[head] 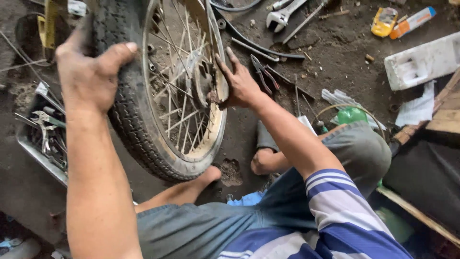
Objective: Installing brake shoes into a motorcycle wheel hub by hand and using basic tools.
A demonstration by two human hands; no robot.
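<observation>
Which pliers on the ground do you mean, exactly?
Start at the spoked wheel standing upright. Just past the right hand on its hub, the pliers lie on the dirt floor. Their dark handles set them apart from the silver wrench farther away.

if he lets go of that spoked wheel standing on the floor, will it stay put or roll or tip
The wheel stands on its narrow tread, so it would probably tip or roll if freed. Only the left hand on the tyre and the right hand at the hub steady it. Metal rim, spokes and thick tyre suggest it is stiff and fairly heavy.
</observation>
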